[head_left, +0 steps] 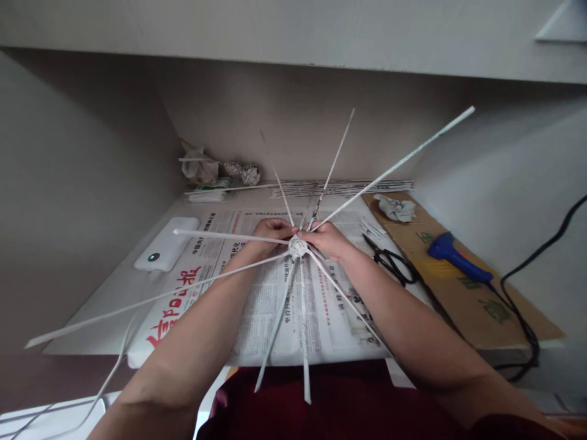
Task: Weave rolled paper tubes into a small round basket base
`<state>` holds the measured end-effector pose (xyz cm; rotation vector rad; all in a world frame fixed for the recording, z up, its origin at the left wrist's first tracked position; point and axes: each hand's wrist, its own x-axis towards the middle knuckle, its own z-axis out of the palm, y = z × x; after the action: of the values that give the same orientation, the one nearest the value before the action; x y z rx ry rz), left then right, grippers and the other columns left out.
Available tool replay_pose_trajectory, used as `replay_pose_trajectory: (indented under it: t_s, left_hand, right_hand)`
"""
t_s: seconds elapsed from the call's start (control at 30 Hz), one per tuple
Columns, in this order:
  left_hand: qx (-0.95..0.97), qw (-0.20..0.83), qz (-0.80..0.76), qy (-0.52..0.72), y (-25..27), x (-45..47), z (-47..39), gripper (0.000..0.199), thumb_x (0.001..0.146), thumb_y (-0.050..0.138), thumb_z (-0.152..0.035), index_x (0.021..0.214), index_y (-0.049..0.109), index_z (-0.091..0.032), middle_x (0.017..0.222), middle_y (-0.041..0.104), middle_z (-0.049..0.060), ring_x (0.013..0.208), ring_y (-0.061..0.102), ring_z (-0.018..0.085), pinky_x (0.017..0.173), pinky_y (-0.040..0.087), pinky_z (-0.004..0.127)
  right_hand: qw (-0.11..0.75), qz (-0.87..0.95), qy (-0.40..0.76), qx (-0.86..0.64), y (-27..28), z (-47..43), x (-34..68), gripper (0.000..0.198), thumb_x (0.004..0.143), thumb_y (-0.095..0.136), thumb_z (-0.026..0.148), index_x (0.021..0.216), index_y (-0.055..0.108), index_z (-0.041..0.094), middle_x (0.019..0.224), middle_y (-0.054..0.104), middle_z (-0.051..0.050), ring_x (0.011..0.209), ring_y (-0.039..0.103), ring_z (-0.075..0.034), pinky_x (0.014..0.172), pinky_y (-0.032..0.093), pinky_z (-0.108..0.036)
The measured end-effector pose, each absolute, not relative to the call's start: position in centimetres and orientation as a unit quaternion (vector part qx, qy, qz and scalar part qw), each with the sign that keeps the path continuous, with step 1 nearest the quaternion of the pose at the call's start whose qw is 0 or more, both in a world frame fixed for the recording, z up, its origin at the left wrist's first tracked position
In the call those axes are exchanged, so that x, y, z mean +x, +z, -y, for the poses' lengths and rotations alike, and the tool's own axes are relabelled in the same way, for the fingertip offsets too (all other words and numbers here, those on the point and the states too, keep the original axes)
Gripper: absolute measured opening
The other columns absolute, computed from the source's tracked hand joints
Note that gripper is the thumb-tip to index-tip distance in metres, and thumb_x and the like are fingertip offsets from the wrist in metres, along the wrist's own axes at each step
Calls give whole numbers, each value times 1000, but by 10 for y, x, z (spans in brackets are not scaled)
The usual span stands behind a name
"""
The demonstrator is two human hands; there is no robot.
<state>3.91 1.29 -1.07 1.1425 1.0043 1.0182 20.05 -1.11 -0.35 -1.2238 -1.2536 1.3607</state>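
Note:
Between my hands is a small woven hub of rolled paper (298, 247), with several long white paper sticks spreading out from it in all directions. My left hand (274, 229) pinches the work at the hub's far left side, thumb and fingers closed. From the far right side, my right hand (326, 237) grips it too, close to where two sticks rise away from me. One long paper stick (398, 164) slants up to the right, and another stick (160, 299) reaches far to the lower left. The fingertips partly hide the far edge of the hub.
Newspaper (270, 299) covers the table. Black scissors (393, 263) and a blue glue gun (461, 258) with a black cord lie to the right, the gun on a cardboard sheet (518, 311). A white power bank (167, 243) lies left. Paper rods (343, 187) line the back wall.

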Motion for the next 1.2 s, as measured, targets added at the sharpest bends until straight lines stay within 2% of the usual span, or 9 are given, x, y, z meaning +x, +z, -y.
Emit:
replay_pose_trajectory:
  t_s: [0.1,0.23,0.37,0.57,0.73,0.83,1.03,1.2]
  left_hand:
    - [487,609,-438,447,-10,39,-14,34,55,91,-30,64,63,-12,51,58,-2,39,46,6,38,33,18]
    - [462,634,-456,422,-8,41,-11,33,61,88,-24,64,57,-13,53,57,-4,41,50,6,43,42,19]
    - [458,660,-441,401,-7,39,-10,27,65,86,-20,69,60,-12,59,60,-2,48,56,8,49,48,20]
    - [446,678,-436,390,-7,36,-9,36,53,92,-20,72,63,-11,65,64,0,56,61,11,54,52,23]
    - [460,666,-438,392,-9,38,-6,40,43,94,-18,70,65,-12,62,63,-1,52,57,10,51,49,22]
    - [465,653,-454,388,-8,39,-6,38,43,93,-18,66,64,-12,58,61,-2,50,55,8,50,46,22]
    - [533,620,-431,382,-8,36,-10,31,49,90,-21,61,63,-12,47,56,-3,39,41,5,38,27,19]
    - [533,632,-411,384,-12,35,-12,28,51,87,-19,63,62,-13,46,55,-4,37,42,6,39,28,20]
  right_hand:
    - [447,511,522,-516,-11,8,201,10,69,71,25,72,66,17,61,66,1,55,59,-13,58,46,-25]
    - [418,552,450,-564,-17,3,205,9,70,71,26,74,68,18,64,68,1,59,60,-14,60,47,-25]
    - [389,582,411,-584,-17,2,208,8,73,70,26,78,69,20,69,70,-1,63,62,-16,64,48,-26]
    - [365,624,368,-585,-12,5,208,8,76,66,28,79,68,21,70,70,0,66,62,-16,64,46,-26]
    - [351,644,354,-581,-12,6,208,9,77,63,29,74,64,20,67,67,1,63,60,-16,60,43,-24]
    - [359,635,367,-578,-15,4,207,9,78,62,28,74,63,20,67,66,1,63,60,-15,60,43,-23]
    - [397,578,435,-565,-17,5,203,8,75,66,26,75,61,19,60,63,3,56,57,-13,56,43,-22]
    - [432,486,510,-563,-9,7,200,16,74,71,29,71,60,18,55,60,3,47,53,-11,48,42,-22]
